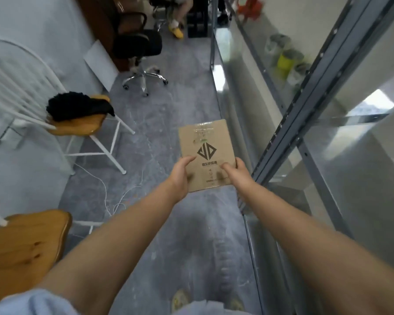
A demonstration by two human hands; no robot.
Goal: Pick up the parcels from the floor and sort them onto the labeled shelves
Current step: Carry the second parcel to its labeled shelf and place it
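Observation:
I hold a flat brown cardboard parcel with a dark diamond logo out in front of me, above the grey floor. My left hand grips its lower left edge, thumb on top. Gripping the lower right corner is my right hand. The grey metal shelf rack stands right beside the parcel, on my right, its boards white and glossy.
Two white chairs with wooden seats stand on the left, the farther one carrying a black fuzzy item. A black office chair and a seated person's legs are at the far end. Bagged items lie on a shelf. White cable lies on the floor.

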